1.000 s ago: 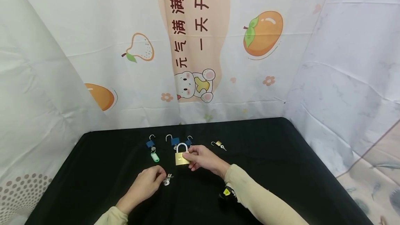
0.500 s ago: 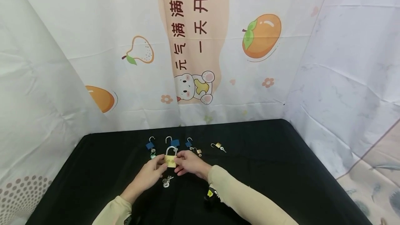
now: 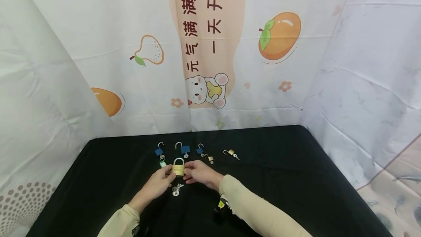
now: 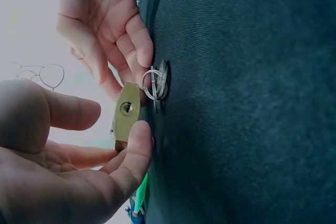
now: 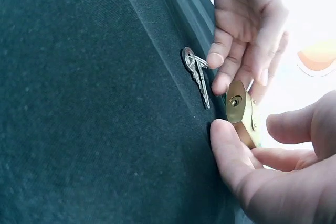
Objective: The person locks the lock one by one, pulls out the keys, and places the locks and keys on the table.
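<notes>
A large brass padlock (image 3: 178,170) with a steel shackle lies low over the black cloth, its shackle pointing away from me and its keyhole end towards me. On its left side, the fingers of my left hand (image 3: 157,184) touch it. In the left wrist view that thumb stands apart from the padlock. My right hand (image 3: 202,173) has its fingers at the other side, and its thumb is also off the padlock in the right wrist view. A ring of keys (image 5: 197,72) lies on the cloth just in front of the padlock, untouched.
Blue padlocks (image 3: 185,149) with open shackles and keys stand in a row at the back. A green tag (image 3: 163,164) hangs from the leftmost one. Two small brass padlocks (image 3: 231,152) lie further right. White printed curtains (image 3: 131,83) enclose the table (image 3: 279,178).
The padlock has moved left and down from my right hand's grip to between both hands. My left hand has left the keys and moved up to the padlock; both thumbs are now off it.
</notes>
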Demonstrator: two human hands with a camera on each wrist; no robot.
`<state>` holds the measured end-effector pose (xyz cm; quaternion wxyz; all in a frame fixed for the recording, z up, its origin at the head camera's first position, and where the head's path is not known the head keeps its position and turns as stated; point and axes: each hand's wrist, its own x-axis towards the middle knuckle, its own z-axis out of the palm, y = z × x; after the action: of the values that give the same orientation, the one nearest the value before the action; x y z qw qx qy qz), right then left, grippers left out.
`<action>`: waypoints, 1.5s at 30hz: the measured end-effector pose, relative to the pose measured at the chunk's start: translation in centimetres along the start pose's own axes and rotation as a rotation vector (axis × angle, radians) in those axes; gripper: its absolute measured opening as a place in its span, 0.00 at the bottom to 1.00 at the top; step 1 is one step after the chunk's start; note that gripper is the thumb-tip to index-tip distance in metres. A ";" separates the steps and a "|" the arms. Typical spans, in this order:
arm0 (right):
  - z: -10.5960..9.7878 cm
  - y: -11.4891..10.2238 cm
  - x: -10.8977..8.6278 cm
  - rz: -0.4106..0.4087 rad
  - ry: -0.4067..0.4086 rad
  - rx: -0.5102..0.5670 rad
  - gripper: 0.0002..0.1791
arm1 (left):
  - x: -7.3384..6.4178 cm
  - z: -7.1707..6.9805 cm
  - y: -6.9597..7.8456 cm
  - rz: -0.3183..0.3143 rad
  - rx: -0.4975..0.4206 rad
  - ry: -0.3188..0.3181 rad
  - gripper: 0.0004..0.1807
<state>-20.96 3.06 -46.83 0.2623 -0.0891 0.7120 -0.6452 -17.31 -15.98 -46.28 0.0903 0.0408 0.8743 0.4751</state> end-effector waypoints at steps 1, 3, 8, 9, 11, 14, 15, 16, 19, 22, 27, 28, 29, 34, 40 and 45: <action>0.0 -0.1 -0.1 0.001 -0.003 0.000 0.22 | 0.0 0.0 0.0 0.005 0.014 -0.002 0.24; -0.1 -0.1 -0.1 0.000 -0.006 -0.001 0.22 | 0.0 -0.2 0.0 0.015 0.042 -0.006 0.24; -0.1 0.0 -0.2 0.010 0.001 0.011 0.20 | -0.2 -0.3 -0.1 0.052 0.137 0.009 0.23; -0.1 -0.1 -0.3 0.016 -0.001 0.018 0.21 | -0.2 -0.3 0.0 0.072 0.175 0.026 0.22; -0.1 -0.1 -0.6 0.022 -0.013 0.032 0.21 | -0.4 -0.2 0.1 0.124 0.266 0.075 0.20; -0.5 -0.4 -0.9 0.007 -0.025 0.038 0.22 | -0.5 0.0 0.6 0.210 0.387 0.155 0.17; -0.7 -0.5 -0.9 -0.005 -0.020 0.039 0.22 | -0.5 0.0 0.8 0.230 0.409 0.172 0.17; -1.0 -0.6 -0.9 -0.026 -0.005 0.044 0.22 | -0.4 0.1 1.1 0.248 0.426 0.184 0.18; -2.4 -1.1 -0.5 -0.101 0.097 0.073 0.21 | -0.1 0.3 2.2 0.277 0.461 0.194 0.19; -4.4 -1.7 0.4 -0.158 0.244 0.102 0.19 | 0.7 0.7 3.5 0.266 0.481 0.190 0.22; -7.3 -2.6 1.6 -0.131 0.400 0.111 0.17 | 3.0 1.9 5.3 0.230 0.476 0.152 0.22; -7.7 -2.6 1.9 -0.117 0.416 0.119 0.18 | 3.5 2.3 5.5 0.227 0.470 0.143 0.22; -8.0 -2.7 2.0 -0.101 0.431 0.140 0.17 | 4.1 2.7 5.7 0.225 0.458 0.135 0.22; -8.6 -2.7 3.0 -0.039 0.498 0.274 0.18 | 6.8 4.5 6.3 0.173 0.402 0.114 0.23; -8.7 -2.1 4.1 0.037 0.443 0.313 0.25 | 9.2 6.0 6.2 0.050 0.432 0.122 0.22; -9.8 -0.7 4.5 0.093 0.390 0.423 0.25 | 10.2 6.6 5.9 -0.072 0.431 0.128 0.19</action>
<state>-29.72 9.40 -47.02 0.1625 0.1264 0.6019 -0.7716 -26.09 -5.72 -46.03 0.0407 -0.0025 0.9604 0.2755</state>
